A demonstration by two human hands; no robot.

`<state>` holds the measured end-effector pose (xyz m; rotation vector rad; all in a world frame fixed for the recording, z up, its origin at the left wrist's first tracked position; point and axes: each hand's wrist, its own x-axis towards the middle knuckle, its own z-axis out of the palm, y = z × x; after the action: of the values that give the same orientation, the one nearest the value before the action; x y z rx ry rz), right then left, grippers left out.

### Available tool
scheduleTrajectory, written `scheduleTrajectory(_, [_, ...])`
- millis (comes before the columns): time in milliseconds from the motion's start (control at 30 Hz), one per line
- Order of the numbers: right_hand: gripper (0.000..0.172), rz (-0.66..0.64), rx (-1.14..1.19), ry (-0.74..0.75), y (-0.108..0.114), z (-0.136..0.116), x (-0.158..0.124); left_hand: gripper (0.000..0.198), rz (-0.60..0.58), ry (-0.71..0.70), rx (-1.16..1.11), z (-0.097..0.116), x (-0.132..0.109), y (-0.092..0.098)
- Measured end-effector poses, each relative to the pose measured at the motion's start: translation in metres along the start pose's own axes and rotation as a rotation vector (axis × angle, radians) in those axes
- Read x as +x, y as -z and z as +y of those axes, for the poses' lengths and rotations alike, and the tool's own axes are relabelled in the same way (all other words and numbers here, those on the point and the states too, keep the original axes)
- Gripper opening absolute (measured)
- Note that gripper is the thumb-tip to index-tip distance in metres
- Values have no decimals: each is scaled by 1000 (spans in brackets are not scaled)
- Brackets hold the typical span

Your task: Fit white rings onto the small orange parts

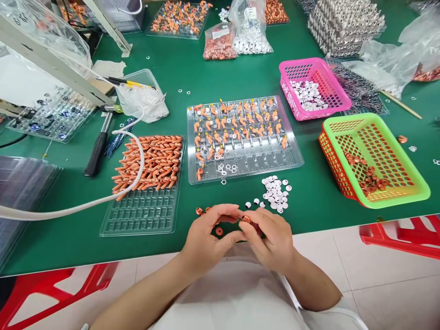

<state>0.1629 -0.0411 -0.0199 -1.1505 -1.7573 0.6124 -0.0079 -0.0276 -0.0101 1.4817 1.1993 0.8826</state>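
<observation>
My right hand [273,238] pinches a small orange cap-like part [245,219] between thumb and fingers, close to the table's front edge. My left hand [209,238] curves towards it from the other side, thumb and fingers apart, its fingertips near those of the right. I see nothing held in the left. Small round orange parts [219,231] lie beside and partly behind the left hand. Just beyond the right hand is a loose pile of small white discs [276,195]. A clear tray [254,158] with rows of bent orange pieces and loose white rings lies farther back.
Left of the hands, a tray [137,224] carries stacked orange tubes, with a white hose [141,158] across it. A hammer [98,151] lies farther left. To the right stand a green basket [409,156] of orange parts and a pink basket [338,91] of white discs.
</observation>
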Motion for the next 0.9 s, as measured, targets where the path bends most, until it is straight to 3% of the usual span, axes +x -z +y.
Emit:
scheduleTrajectory(100, [10,39,-44,-47,-3,-4,-2,16,87,-305,221,-4,1,-4])
scheduleTrajectory(167, [13,80,-92,-61,-6,-6,-3,12,106,-475,284,-5,4,-6])
scheduleTrajectory(233, [16,114,-129,-64,-9,-8,-2,13,118,-544,338,-4,5,-8])
scheduleTrajectory(400, [16,125,-102,-59,-9,-6,-4,12,141,-536,401,1,5,-8])
scheduleTrajectory(700, [18,57,-25,-100,1,-2,-6,14,127,-511,282,0,4,-8])
scheduleTrajectory(900, [12,26,25,-151,14,5,-12,12,114,-404,167,3,2,0])
